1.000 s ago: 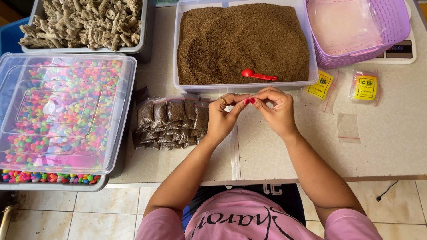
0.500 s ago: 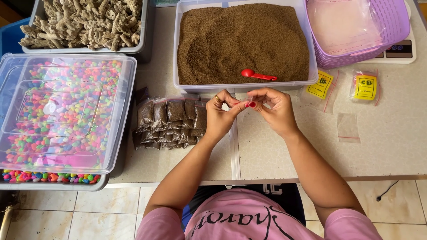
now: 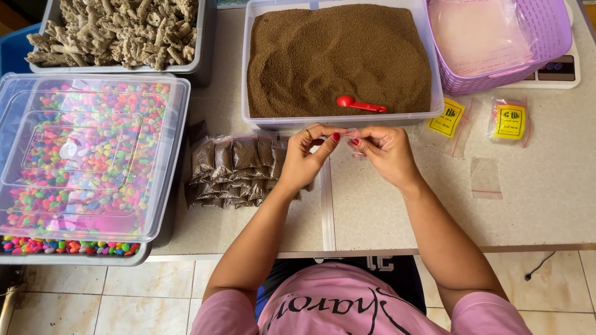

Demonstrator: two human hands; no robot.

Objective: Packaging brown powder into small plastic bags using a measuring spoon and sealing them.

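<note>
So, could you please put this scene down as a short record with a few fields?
left hand: pinching small clear bag
right hand: pinching the same bag
behind hands: clear tub of brown granules with red scoop
left of hands: filled brown packets
far left: lidded box of coloured pebbles
right: empty bag, purple basket

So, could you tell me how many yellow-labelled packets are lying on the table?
2: one yellow-labelled packet beside the tub of brown granules, another further right below the purple basket.

Single head view, steep downward, close over table [image 3: 546, 205].
</note>
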